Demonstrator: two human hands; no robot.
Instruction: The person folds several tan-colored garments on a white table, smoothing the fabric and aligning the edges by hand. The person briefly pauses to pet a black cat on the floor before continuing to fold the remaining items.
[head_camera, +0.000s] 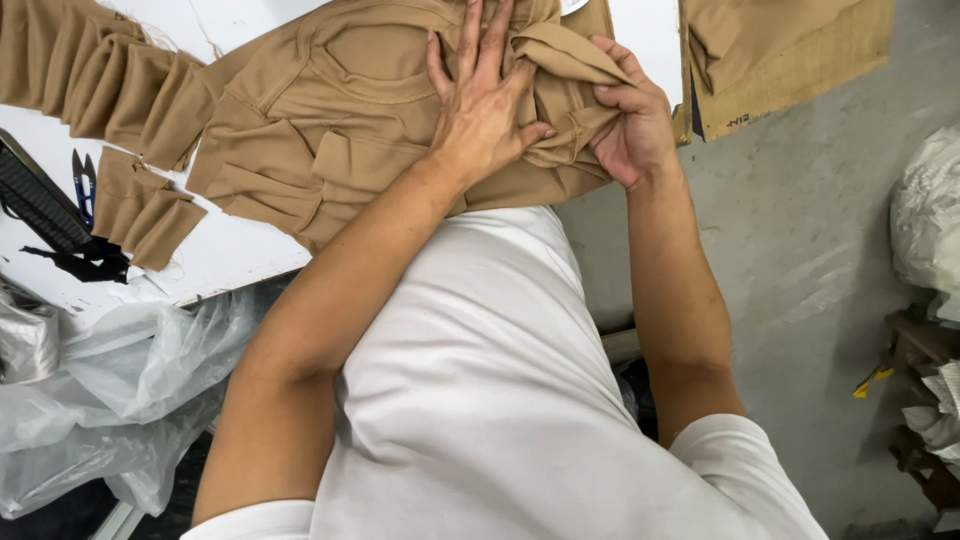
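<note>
While the tan garment (330, 130) lies spread on the white table (230, 255), the left hand (487, 110) presses flat on it, fingers splayed, and the right hand (632, 125) pinches a bunched fold at its right edge; left of the garment, blue snips (84, 183), below them clear plastic sheeting (120, 380)

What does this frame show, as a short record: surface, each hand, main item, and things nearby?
surface: white table
main item: tan garment, spread on the table, creased
left hand: flat on the garment, fingers spread
right hand: gripping a folded edge of the garment
nearby left: blue snips; small tan fabric pieces; clear plastic bags below the table edge
nearby right: more tan fabric on cardboard
person: white shirt
</note>
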